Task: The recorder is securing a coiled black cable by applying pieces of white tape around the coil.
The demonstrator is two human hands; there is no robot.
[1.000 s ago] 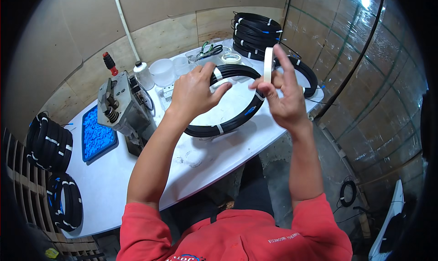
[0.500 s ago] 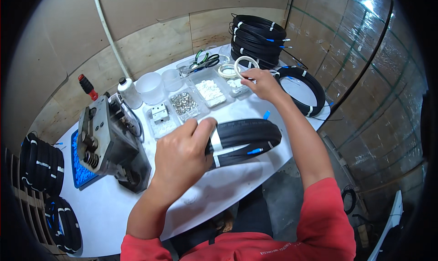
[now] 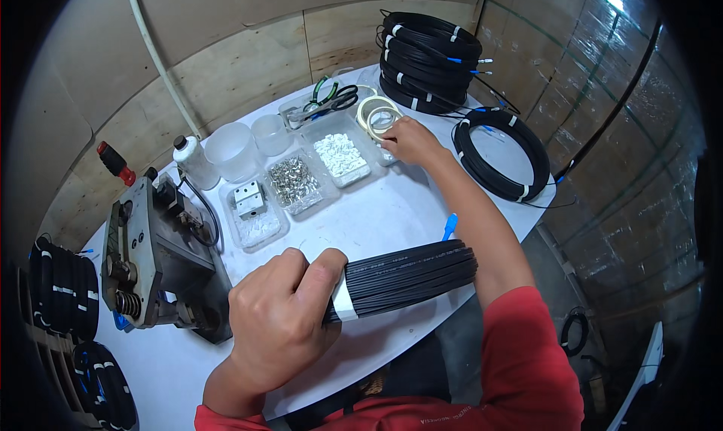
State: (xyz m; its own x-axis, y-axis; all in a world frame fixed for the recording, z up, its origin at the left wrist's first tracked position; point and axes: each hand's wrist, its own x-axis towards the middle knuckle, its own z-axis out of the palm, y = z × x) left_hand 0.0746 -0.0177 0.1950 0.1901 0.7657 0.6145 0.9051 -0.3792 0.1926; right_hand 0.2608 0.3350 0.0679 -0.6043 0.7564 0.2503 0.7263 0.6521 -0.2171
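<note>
My left hand (image 3: 279, 310) is closed round a coil of black cable (image 3: 410, 277), over the near part of the white table. A white band (image 3: 343, 299) wraps the coil beside my fingers, and a blue connector (image 3: 450, 226) sticks up from its far side. My right hand (image 3: 410, 140) reaches to the back of the table, its fingers closed on the edge of a thin roll of cream tape (image 3: 374, 135). That roll overlaps another cream tape roll (image 3: 364, 107) behind it. Part of the cable coil is hidden by my left hand.
Clear trays hold white pieces (image 3: 339, 154), metal parts (image 3: 294, 181) and a white block (image 3: 248, 199). A metal press (image 3: 147, 250) stands left. Pliers (image 3: 322, 92), scissors (image 3: 346, 97) and a bottle (image 3: 194, 164) sit behind. Stacked cable coils (image 3: 429, 62) and a single coil (image 3: 542, 160) lie right.
My right hand has lowered the tape roll onto the other roll. My left hand has brought the cable coil nearer and tilted it, so its outer side now shows.
</note>
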